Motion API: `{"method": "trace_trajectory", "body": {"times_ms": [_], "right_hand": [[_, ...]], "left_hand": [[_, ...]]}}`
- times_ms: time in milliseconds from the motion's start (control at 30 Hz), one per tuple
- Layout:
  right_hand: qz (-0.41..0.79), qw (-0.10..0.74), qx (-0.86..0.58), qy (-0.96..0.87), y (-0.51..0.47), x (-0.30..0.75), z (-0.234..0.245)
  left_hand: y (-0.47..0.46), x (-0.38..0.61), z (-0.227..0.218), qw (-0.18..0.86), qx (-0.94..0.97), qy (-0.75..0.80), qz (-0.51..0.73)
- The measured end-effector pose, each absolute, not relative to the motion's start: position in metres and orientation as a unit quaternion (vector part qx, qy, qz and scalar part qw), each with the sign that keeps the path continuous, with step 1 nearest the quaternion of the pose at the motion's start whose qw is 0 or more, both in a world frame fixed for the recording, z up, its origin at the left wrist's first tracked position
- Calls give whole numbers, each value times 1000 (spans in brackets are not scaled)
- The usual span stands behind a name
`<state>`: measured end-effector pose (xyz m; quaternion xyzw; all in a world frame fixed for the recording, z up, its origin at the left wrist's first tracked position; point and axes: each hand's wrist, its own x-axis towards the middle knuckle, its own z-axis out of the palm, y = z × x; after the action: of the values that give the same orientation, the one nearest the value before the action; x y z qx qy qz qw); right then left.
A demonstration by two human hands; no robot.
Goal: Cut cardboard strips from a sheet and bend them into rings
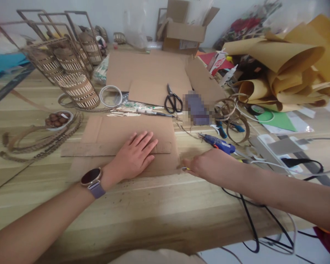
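My left hand (134, 156) lies flat with fingers stretched out, pressing a long cardboard strip (93, 148) onto a cardboard sheet (121, 130) on the wooden table (154, 205). A watch sits on that wrist. My right hand (209, 167) is closed at the sheet's right edge, pinching a small tool with a yellow tip (184, 169); most of the tool is hidden in the fingers.
A blue glue gun (218, 143) lies just beyond my right hand, with black cables (250, 216) trailing off the table edge. Black scissors (172, 101), cardboard rings (238, 128), rolled kraft paper (286, 66), woven cardboard baskets (71, 73), a bowl of nuts (57, 120) and an open box (185, 31) surround the sheet.
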<state>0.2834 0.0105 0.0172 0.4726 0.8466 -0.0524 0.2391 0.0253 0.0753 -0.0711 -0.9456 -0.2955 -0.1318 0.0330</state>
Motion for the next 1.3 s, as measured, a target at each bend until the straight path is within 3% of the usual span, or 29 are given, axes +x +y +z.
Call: {"method": "trace_trajectory", "body": {"times_ms": [100,267,533,833,1300], "right_hand": [[-70,271,470,837,10,286,21],[-94,255,483,832,8,293,16],[12,286,478,830,-4,309,22],[-51,129,451,881,-10,257,10],[-74,175,513,837,7,263,26]], "left_hand": [[75,25,-71,34,-946,-295,-131],[75,25,-70,37,-946,-295,-128],[74,27,-69,34,-945,-299,-127],[78,26,-68,9,-942,-307,-133],[76,-65,-45,50,-955,-266,-116]]}}
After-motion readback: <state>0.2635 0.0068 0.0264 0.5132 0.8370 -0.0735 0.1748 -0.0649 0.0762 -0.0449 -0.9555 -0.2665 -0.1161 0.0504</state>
